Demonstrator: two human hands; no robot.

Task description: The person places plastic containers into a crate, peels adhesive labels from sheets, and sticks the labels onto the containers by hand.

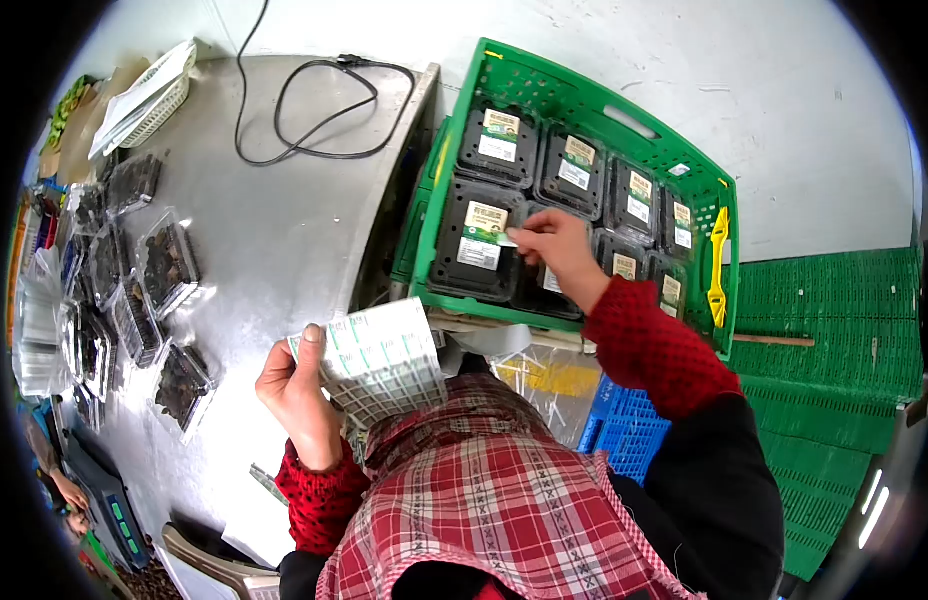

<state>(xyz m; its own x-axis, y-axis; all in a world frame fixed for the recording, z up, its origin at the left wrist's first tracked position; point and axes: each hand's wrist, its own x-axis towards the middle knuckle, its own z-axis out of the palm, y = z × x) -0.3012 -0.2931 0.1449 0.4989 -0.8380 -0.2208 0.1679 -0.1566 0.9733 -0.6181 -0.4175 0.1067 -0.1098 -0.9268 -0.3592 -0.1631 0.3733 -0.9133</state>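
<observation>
My left hand (302, 388) is closed on a sheet of stickers (379, 350), white with small green print, its thumb on top. The sheet bends away over my lap. My right hand (559, 248) pinches a small white sticker (506, 240) between thumb and finger. It is at the right edge of the label on a black plastic box (457, 222); whether the sticker touches the box I cannot tell. Several such labelled boxes stand in rows inside the green crate (584, 90). My right hand partly covers the box (534, 293) beside it.
On the metal table (274, 220) lie a black cable (314, 145) and several clear packs (167, 265) with dark contents. A white basket (156, 112) stands at the back. Right are green slatted panels (824, 330) and a blue crate (629, 430). Another person's hand (72, 492) shows lower left by a scale (109, 505).
</observation>
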